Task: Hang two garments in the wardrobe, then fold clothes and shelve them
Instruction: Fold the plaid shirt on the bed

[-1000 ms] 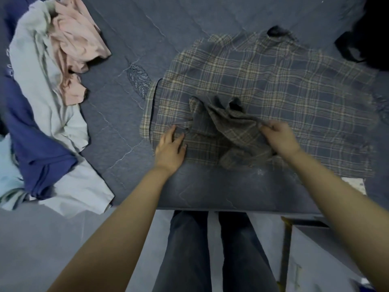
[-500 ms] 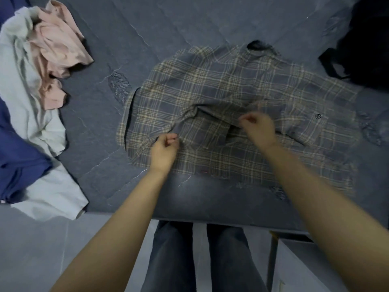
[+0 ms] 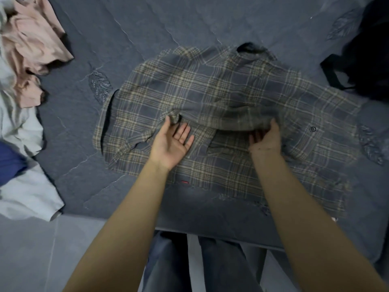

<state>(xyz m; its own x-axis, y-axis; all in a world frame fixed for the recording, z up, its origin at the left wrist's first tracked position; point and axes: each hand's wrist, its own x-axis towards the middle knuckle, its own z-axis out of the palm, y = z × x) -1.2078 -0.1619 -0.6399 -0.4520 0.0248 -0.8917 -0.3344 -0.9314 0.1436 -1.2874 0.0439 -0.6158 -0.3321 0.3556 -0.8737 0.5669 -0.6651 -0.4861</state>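
Observation:
A grey-blue plaid shirt [image 3: 231, 87] lies spread on the dark bed cover [image 3: 168, 28], collar toward the far side. A folded band of its fabric, seemingly a sleeve, runs raised across the middle between my hands. My left hand [image 3: 170, 144] is palm up with fingers apart, and only its thumb touches the left end of that band. My right hand [image 3: 266, 140] grips the right end, thumb on top and fingers tucked under the cloth. A dark button [image 3: 313, 128] shows to the right of it.
A heap of clothes lies at the left edge of the bed: a pink garment [image 3: 31, 39], a pale grey one [image 3: 21, 123] and a blue one [image 3: 10, 161]. A black bag [image 3: 370, 60] sits at the far right. My legs [image 3: 172, 266] stand against the bed's near edge.
The bunched sleeve has been drawn out into a band across the shirt. My left hand went from pinching fabric to palm up and open; my right hand moved right, still holding.

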